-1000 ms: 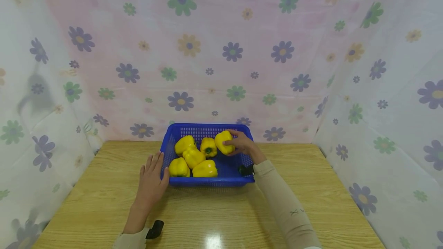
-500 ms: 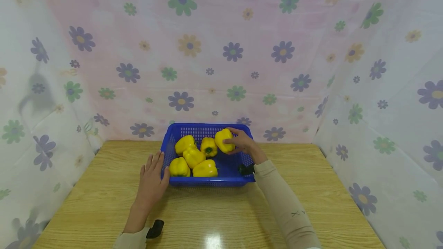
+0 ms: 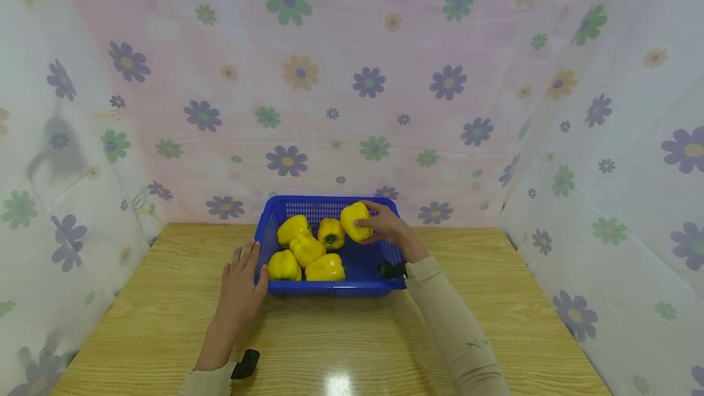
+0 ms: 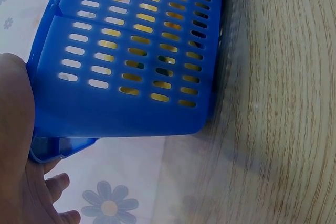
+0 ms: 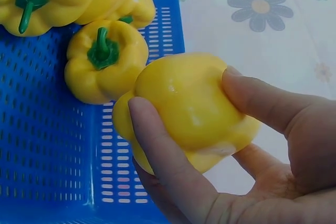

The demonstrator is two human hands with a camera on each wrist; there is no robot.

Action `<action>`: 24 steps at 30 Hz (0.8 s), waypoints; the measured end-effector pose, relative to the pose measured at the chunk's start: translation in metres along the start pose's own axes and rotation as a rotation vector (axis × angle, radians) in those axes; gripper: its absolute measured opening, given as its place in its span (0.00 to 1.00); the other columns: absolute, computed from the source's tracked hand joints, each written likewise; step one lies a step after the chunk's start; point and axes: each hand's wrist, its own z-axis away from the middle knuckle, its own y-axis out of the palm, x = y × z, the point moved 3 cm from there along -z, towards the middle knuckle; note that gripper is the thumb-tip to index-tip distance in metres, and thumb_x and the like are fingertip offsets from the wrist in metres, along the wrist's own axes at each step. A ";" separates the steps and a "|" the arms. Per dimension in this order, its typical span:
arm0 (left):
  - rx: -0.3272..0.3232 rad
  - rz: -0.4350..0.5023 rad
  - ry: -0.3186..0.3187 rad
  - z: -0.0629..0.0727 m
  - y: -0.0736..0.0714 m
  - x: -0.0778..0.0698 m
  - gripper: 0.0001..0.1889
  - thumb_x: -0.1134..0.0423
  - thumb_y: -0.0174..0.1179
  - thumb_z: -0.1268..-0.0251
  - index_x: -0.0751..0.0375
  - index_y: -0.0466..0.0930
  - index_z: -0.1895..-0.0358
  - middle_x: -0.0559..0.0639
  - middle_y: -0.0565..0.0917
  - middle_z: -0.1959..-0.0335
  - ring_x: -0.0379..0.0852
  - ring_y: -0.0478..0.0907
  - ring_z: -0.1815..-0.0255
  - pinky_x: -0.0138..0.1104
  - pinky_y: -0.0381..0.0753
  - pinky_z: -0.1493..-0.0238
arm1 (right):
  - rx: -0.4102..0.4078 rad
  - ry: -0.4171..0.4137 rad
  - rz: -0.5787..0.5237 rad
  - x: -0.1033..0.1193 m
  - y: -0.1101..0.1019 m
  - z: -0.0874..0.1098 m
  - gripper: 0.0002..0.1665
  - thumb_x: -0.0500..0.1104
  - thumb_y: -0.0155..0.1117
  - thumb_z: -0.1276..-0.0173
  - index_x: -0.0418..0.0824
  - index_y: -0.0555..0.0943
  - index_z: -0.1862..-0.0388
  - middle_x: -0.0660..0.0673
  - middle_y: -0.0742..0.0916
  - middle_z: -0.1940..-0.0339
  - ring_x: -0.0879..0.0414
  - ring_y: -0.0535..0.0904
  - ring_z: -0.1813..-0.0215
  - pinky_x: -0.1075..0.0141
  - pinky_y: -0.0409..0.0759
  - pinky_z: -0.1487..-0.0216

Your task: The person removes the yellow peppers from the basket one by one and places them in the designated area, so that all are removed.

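A yellow bell pepper (image 3: pixel 354 223) is gripped by my right hand (image 3: pixel 387 225) over the right back part of a blue plastic basket (image 3: pixel 335 286). In the right wrist view the thumb and fingers curl round this held pepper (image 5: pixel 184 108). Several more yellow bell peppers (image 3: pixel 308 251) lie in the basket, mostly toward its left side. One pepper (image 5: pixel 105 64) with a green stem lies just beside the held one. My left hand (image 3: pixel 240 286) rests against the basket's left rim with its fingers extended. The left wrist view shows the basket's slotted wall (image 4: pixel 131 61) close by.
The basket stands on a wooden table (image 3: pixel 330 341) near its back edge. Flower-patterned cloth (image 3: pixel 341 109) hangs behind the table and along both sides. Black wrist-worn devices sit at the left wrist (image 3: pixel 245 364) and the right wrist (image 3: pixel 392 269).
My right hand has raised the held bell pepper very slightly. The left hand, the basket and the other peppers stay where they were.
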 end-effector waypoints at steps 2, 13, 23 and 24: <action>0.001 0.000 -0.001 0.000 0.000 0.000 0.31 0.58 0.45 0.18 0.69 0.54 0.20 0.67 0.56 0.19 0.72 0.45 0.19 0.71 0.44 0.27 | 0.002 -0.001 -0.009 0.000 0.000 0.001 0.44 0.35 0.64 0.27 0.45 0.57 0.17 0.28 0.72 0.30 0.32 0.79 0.37 0.42 0.82 0.45; 0.010 -0.007 -0.003 0.000 -0.003 -0.002 0.31 0.57 0.45 0.18 0.68 0.55 0.20 0.66 0.56 0.19 0.71 0.44 0.18 0.71 0.43 0.27 | 0.012 -0.034 -0.030 0.001 -0.001 0.008 0.42 0.34 0.61 0.25 0.45 0.57 0.17 0.26 0.71 0.30 0.31 0.78 0.37 0.41 0.82 0.45; -0.016 -0.049 0.002 0.000 -0.003 -0.002 0.31 0.57 0.46 0.19 0.66 0.56 0.20 0.65 0.59 0.20 0.71 0.47 0.19 0.71 0.44 0.27 | 0.012 -0.064 -0.056 -0.004 -0.001 0.016 0.43 0.34 0.61 0.25 0.46 0.55 0.16 0.25 0.70 0.30 0.33 0.79 0.39 0.39 0.79 0.43; -0.017 -0.053 0.002 0.000 -0.003 -0.002 0.31 0.57 0.46 0.19 0.67 0.56 0.20 0.65 0.59 0.20 0.71 0.48 0.19 0.71 0.45 0.27 | 0.011 -0.064 -0.057 -0.004 -0.001 0.018 0.44 0.34 0.61 0.25 0.46 0.55 0.16 0.25 0.70 0.30 0.33 0.79 0.40 0.39 0.80 0.43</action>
